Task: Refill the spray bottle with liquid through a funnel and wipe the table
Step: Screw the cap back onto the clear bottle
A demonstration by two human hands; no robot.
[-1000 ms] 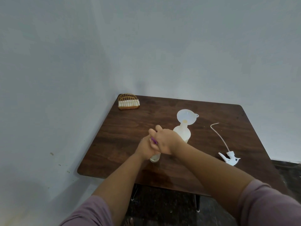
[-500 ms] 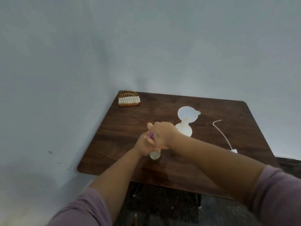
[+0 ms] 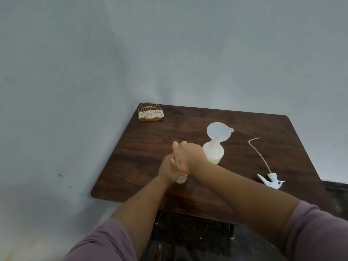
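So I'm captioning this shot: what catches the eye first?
Both hands, left hand and right hand, clasped round a small bottle at the table's middle. Behind them a spray bottle carries a white funnel; its sprayer lies right.

Both hands [image 3: 180, 161] hide most of, seemingly, a bottle [image 3: 181, 179].

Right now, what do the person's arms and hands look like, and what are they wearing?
Both hands, left hand and right hand, are bare: no gloves, rings or watch visible. Forearms are uncovered. Mauve sleeves, left sleeve and right sleeve, are pushed up towards the elbows. No markings show.
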